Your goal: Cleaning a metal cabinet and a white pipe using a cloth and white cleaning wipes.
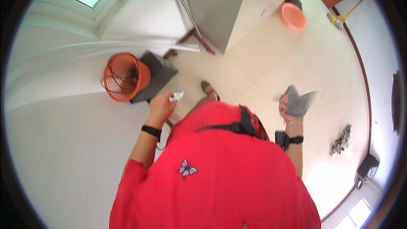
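Observation:
My left hand [161, 106] is closed around a small crumpled white piece [176, 96], perhaps paper or plastic; which cannot be told. Just beyond that hand, an orange mesh basket [119, 78] leans on its side against a dark grey box [159, 78], with a black cord or handle and something dark inside it. On the other side of my body, my right hand [284, 105] grips a grey cloth [298, 103], blurred and hanging out past the fingers.
A grey cabinet [216, 3] stands ahead, with a maroon-ended pole [187, 11] beside it. Farther right are an orange basin [293, 16], a yellow-handled mop [340, 19], a grey mop-like bundle [341, 141] on the tiled floor, and a black object [366, 167] by the wall.

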`<state>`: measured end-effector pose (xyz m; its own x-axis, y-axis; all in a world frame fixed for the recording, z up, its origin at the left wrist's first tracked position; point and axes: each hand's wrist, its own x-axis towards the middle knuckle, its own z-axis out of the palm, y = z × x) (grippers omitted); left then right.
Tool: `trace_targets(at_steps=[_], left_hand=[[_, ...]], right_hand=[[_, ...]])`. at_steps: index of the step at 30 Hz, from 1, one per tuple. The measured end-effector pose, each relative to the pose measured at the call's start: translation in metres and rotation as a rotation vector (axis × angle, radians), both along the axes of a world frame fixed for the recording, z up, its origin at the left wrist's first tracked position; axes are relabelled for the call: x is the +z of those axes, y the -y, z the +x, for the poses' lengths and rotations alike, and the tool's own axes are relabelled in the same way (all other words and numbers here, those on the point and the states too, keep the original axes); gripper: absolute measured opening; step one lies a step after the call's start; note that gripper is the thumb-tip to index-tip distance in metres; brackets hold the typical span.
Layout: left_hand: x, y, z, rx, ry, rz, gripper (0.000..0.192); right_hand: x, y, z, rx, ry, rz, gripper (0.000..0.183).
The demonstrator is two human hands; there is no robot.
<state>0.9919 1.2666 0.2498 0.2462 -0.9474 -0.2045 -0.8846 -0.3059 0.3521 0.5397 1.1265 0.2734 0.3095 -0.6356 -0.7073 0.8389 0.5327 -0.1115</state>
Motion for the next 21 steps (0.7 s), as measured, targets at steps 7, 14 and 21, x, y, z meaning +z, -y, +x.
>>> trace_targets(at_steps=[7,14,21], left_hand=[[0.029,0.013,0.002,0.114,-0.203,0.013,0.033],[0.036,0.024,-0.005,0.068,-0.25,0.01,0.037],[0.029,0.019,-0.004,0.06,-0.347,0.024,0.033]], right_hand=[[0.062,0.024,-0.044,-0.126,-0.101,-0.771,0.041],[0.093,0.03,0.034,0.083,-0.526,-0.827,0.037],[0.056,0.057,0.017,-0.071,-0.682,-0.536,0.022]])
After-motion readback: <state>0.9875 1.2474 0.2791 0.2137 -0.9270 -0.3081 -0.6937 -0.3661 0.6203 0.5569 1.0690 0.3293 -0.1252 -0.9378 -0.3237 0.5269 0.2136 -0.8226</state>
